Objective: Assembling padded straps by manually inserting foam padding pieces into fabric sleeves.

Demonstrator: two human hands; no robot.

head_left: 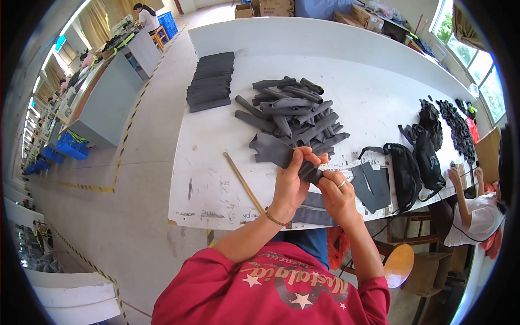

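Note:
A dark grey fabric piece (270, 150) is held between my two hands above the table's front edge; its wide end spreads out to the left. My left hand (294, 179) grips it with thumb and fingers. On the nearer, bunched end my right hand (337, 196) is closed, a ring on one finger. Just beyond my hands lies a heap of dark grey fabric tubes (295, 111). Flat grey fabric (313, 210) rests under my hands, partly hidden by them. A thin wooden stick (242, 179) lies left of my left wrist.
A neat stack of dark fabric pieces (210, 81) sits at the table's far left. To the right are flat dark panels (372, 185), black bags (406, 176) and small black parts (456, 130). A co-worker (474, 214) works at the right end. A low white partition (325, 40) borders the back.

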